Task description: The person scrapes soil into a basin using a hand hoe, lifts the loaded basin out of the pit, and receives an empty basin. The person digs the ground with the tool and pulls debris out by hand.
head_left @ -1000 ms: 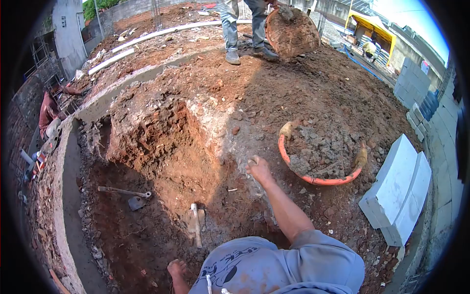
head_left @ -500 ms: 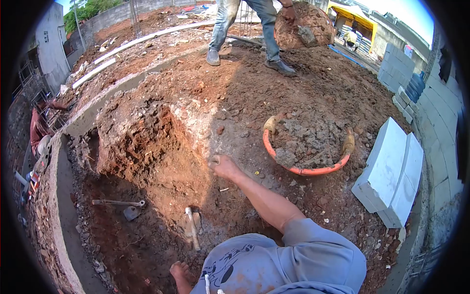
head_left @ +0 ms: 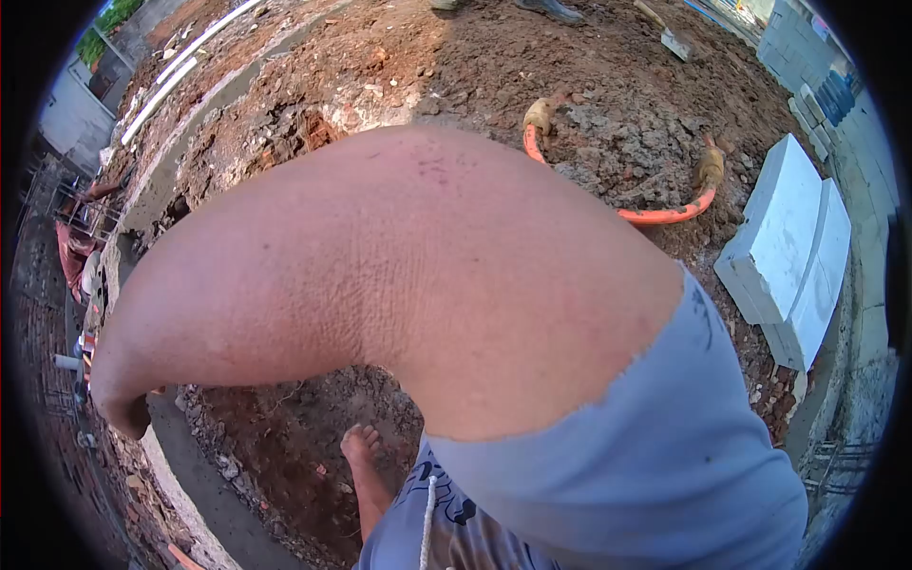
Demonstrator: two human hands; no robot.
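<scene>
My bare right arm crosses most of the view, bent, coming from a grey-blue sleeve at the right. My right hand (head_left: 128,410) hangs small at the far left, its fingers mostly hidden; nothing is visible in it. Out of sight is my left hand. Below the arm, a bare foot (head_left: 361,444) rests on dark soil in the pit. Behind the arm lies an orange-rimmed container (head_left: 679,214) with wrapped handles and grey, lumpy soil; the arm covers its left front. The two tools seen earlier in the pit are hidden.
Pale blocks (head_left: 779,228) stand at the right, with a blue jug (head_left: 836,97) behind them. A hoe-like tool (head_left: 674,44) lies up the soil slope near another person's shoes (head_left: 553,10). A person in red (head_left: 74,255) is at the left, beyond a concrete edge (head_left: 223,494).
My right arm has risen close to the camera and swung left, covering the middle of the view. The view has tipped downward. The other person's legs and round container have left the frame, except the shoes.
</scene>
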